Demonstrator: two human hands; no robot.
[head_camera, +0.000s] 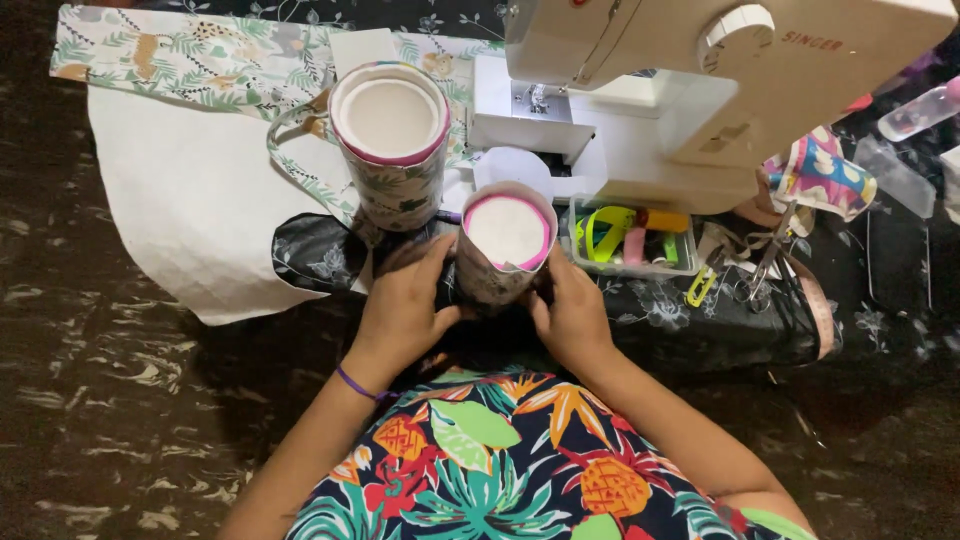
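Small fabric cylinder (503, 250), dark floral outside, white lining with pink rim, stands upright at the near edge of the counter (700, 330), right in front of the person. Left hand (403, 305) wraps its left side, thumb against the wall; right hand (570, 315) presses the right side. Both grips clamped on the cylinder, fingers curled around it, open top facing up. Purple band on the left wrist.

Just behind-left, a taller fabric cylinder (391, 140), leaf print, same white inside and pink rim, upright, with a printed strap looping off its left side. Dark floral fabric piece (315, 250) lies at its base, touching the left hand's fingertips. White cloth (190, 200) spread further left, leaf-print fabric (180, 55) along the far edge.

Behind-right: white sewing machine (690, 90). Clear plastic box (632, 238) with bright clips and spools sits just beside the small cylinder, right. Scissors (760, 270) and a yellow clip (700, 287) further right. Colourful printed fabric roll (820, 175) near the machine base. Person wears a tropical-print top.
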